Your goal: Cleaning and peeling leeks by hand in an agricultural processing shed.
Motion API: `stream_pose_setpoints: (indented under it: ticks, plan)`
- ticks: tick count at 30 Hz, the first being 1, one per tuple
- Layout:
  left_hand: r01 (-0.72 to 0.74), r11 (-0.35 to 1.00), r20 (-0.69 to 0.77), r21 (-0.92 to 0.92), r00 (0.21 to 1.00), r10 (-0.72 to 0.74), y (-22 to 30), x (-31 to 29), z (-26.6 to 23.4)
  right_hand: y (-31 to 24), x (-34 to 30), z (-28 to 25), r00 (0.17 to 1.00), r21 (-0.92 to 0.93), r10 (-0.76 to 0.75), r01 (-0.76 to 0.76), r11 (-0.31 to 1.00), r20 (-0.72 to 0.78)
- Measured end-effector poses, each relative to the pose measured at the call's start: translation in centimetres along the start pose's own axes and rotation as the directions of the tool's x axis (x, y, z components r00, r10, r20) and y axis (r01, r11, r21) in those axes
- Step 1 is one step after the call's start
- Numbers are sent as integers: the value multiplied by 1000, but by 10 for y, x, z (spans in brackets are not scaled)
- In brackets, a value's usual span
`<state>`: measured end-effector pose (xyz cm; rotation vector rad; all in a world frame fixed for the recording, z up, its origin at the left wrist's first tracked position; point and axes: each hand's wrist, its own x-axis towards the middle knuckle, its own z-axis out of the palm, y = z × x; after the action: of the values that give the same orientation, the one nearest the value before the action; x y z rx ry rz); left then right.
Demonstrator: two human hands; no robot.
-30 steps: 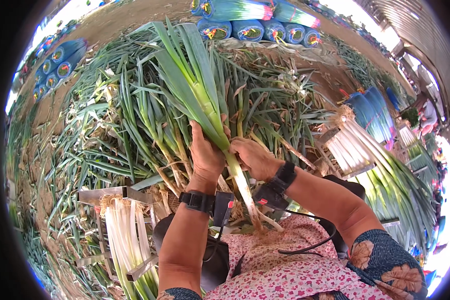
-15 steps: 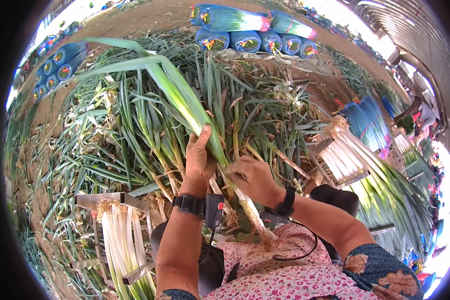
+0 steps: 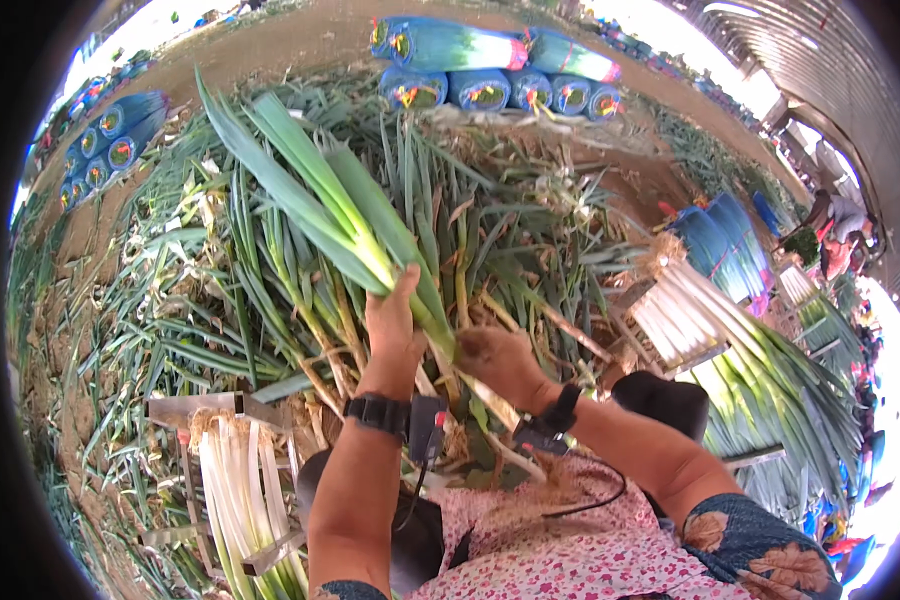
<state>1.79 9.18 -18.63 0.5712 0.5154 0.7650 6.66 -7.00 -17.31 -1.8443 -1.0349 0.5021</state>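
Well beyond the pink floral apron (image 3: pixel 580 545) and far to its left, a stack of blue-wrapped bundles (image 3: pixel 120 130). Just left of the apron, white-shanked leeks (image 3: pixel 235 490) in a metal rack (image 3: pixel 195 408), roots at the far end. Beyond the apron and spreading leftward, a heap of loose leeks (image 3: pixel 245 245). Just beyond the apron, left hand (image 3: pixel 392 322) around the held leek (image 3: pixel 372 258), fingers closed on the stem, thumb along the top. Long axis slanting from far left to near right, leaves fanned and pointing away from the apron, root end toward it, blurred and partly hidden by the right wrist. Nearer the apron, right hand (image 3: pixel 500 362) at the stem, fingers bent inward, blurred; cannot tell whether pinching. Right of the apron, a leek bundle (image 3: pixel 685 320), white shanks at the far end, green leaves trailing rightward.
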Motion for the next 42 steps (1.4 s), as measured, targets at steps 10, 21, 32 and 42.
stream_pose_setpoints:
  ticks: [10,21,32,42]
  plan:
    - [-87,996,-192,-13,978,83,-1,-24,8,0,-20,24,995,-176,23,-40,984,-97]
    - [-110,986,-245,124,960,138,-9,-9,9,6,-17,12,973,-159,-208,222,962,97]
    - [188,962,-24,197,982,-187,-1,-20,-19,-51,-31,5,993,811,63,46,583,-101]
    - [12,990,-199,144,980,17,52,-6,-17,-6,-137,-90,636,-415,506,-303,858,583]
